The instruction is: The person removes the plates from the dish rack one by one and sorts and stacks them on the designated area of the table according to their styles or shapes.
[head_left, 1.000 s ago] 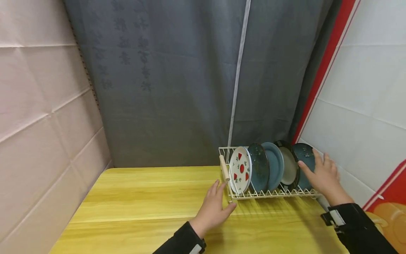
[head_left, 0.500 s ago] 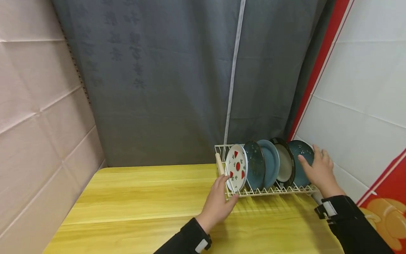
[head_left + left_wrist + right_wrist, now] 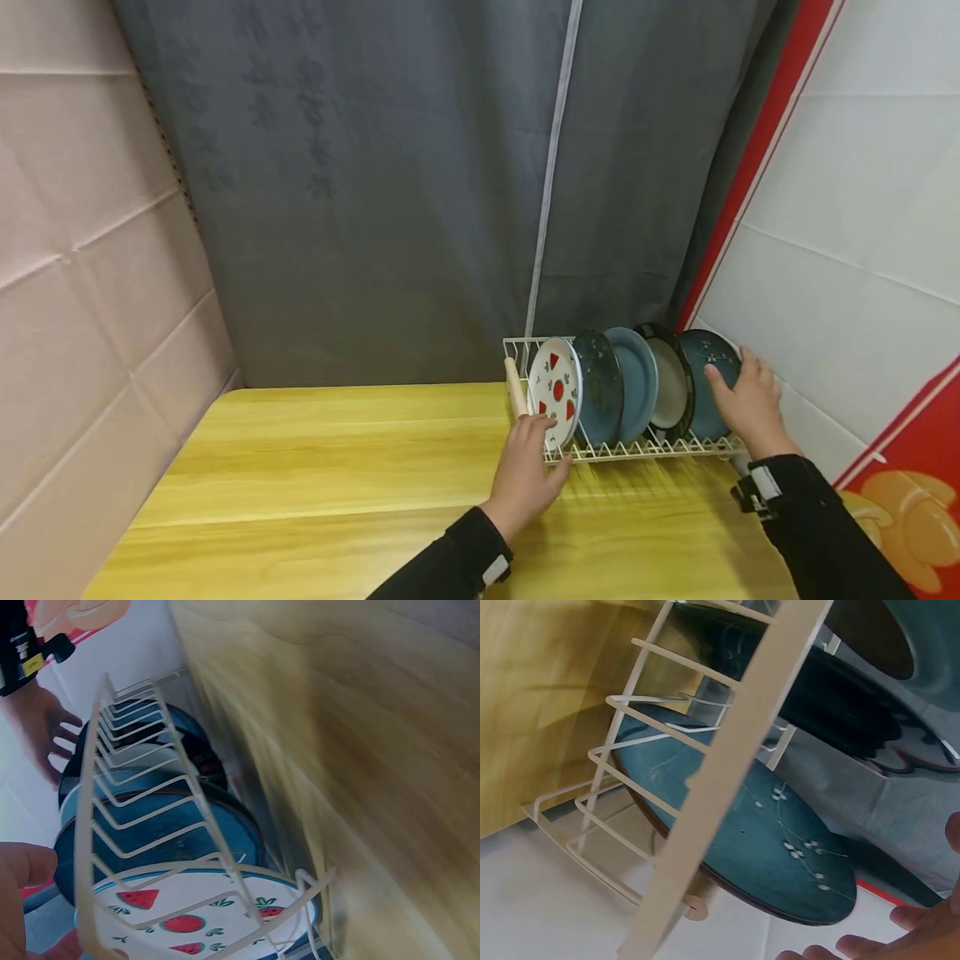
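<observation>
A cream wire dish rack [image 3: 637,452] holds several plates upright in a row. At its left end stands a white plate [image 3: 557,387] with red fruit prints; to its right come a dark teal plate [image 3: 600,392], a blue plate [image 3: 636,383], a dark-rimmed grey plate [image 3: 670,387] and a teal plate with a blossom print [image 3: 772,847]. My left hand [image 3: 525,475] is at the rack's front left corner, fingertips overlapping the white plate's lower edge in the head view, fingers loosely bent. Fingers spread, my right hand [image 3: 753,408] is beside the blossom plate, holding nothing.
The rack stands at the back right of a yellow wooden table [image 3: 337,467]. Behind it hangs a grey curtain [image 3: 375,208]. A white wall covering [image 3: 885,250] with red trim rises close on the right. A wooden handle [image 3: 516,387] is on the rack's left end.
My left hand has moved right and forward from beside the rack to its front left corner. The right hand stays beside the blossom plate. The head view has shifted slightly; the plates keep their places.
</observation>
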Available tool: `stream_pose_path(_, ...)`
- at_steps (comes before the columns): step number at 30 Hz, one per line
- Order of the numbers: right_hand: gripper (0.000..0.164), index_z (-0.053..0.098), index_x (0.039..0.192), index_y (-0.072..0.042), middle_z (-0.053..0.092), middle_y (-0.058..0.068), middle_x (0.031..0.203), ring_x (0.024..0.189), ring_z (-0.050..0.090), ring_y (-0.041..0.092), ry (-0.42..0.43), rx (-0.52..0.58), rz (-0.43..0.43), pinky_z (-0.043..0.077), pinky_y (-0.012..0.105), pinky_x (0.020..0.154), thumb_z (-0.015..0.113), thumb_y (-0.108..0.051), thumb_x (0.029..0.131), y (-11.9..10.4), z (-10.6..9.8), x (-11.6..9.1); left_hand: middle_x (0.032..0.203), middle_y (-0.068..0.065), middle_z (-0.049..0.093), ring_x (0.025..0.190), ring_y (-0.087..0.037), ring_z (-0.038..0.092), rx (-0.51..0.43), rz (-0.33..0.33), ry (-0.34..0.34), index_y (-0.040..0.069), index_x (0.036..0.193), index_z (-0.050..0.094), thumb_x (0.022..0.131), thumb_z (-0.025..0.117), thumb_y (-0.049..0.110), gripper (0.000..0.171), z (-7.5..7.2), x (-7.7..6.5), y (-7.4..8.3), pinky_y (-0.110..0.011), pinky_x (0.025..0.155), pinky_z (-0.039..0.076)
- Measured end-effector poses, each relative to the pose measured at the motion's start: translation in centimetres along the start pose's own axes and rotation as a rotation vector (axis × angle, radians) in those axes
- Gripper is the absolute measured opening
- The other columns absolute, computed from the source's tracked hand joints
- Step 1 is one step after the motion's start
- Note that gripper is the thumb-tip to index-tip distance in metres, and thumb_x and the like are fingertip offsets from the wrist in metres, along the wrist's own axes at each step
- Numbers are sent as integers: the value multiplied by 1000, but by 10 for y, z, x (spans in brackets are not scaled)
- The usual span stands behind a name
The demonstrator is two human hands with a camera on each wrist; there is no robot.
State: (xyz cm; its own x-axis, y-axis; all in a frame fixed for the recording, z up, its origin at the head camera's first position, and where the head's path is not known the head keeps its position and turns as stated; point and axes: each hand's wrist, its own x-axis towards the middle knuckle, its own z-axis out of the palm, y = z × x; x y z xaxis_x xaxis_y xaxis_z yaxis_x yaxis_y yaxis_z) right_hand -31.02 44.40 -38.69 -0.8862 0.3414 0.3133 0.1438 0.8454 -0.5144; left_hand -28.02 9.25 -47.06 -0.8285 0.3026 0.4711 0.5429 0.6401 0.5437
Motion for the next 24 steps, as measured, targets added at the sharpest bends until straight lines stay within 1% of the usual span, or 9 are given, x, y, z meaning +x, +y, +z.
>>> stream_pose_path(3,83,1,153,3,7,44,149,132,13,67,13,7,26,23,77,99,31,-54,100,1,4,3,131,1,56,129,-19,48,72,36,10,17,124,58,88,67,39,44,6,2,-2,-40,113,39)
stream_pose_path(6,83,1,153,4,8,44,150,133,13,66,20,16,53,21,76,103,29,-54,100,5,8,6,121,3,61,122,-17,53,137,86,30,18,115,64,87,68,39,35,12,5,-3,-41,115,37)
stream_pose_path(9,83,-1,153,4,8,44,150,134,13,65,25,26,71,20,75,105,29,-53,100,10,11,9,114,5,65,117,-16,56,191,108,25,20,109,68,88,67,42,31,18,6,-3,-44,117,33)
stream_pose_path(12,83,-3,153,3,8,44,151,135,14,65,30,46,93,20,74,105,30,-51,100,12,14,11,107,7,68,113,-15,56,256,91,-13,24,104,71,90,62,48,30,22,7,-2,-45,119,30)
stream_pose_path(15,80,-2,153,2,8,42,152,137,14,63,35,83,123,21,73,107,30,-49,101,15,16,16,102,8,68,110,-14,55,317,64,-66,27,99,71,92,56,53,31,23,9,-1,-44,122,25)
stream_pose_path(19,77,-1,152,5,5,37,156,142,13,56,5,183,210,18,66,115,26,-47,102,19,18,24,102,7,67,108,-14,54,371,48,-117,29,100,69,95,50,55,33,21,11,2,-42,123,22)
stream_pose_path(21,76,0,152,7,4,36,157,144,12,53,-17,239,266,17,63,117,23,-46,102,20,17,26,103,7,66,107,-15,54,383,50,-124,28,99,68,95,48,55,33,21,10,3,-42,123,22)
stream_pose_path(24,76,2,152,8,5,35,157,145,13,51,-54,275,329,17,62,118,19,-47,102,22,17,27,101,6,66,105,-15,54,392,60,-115,28,98,67,95,49,55,33,21,8,2,-43,121,25)
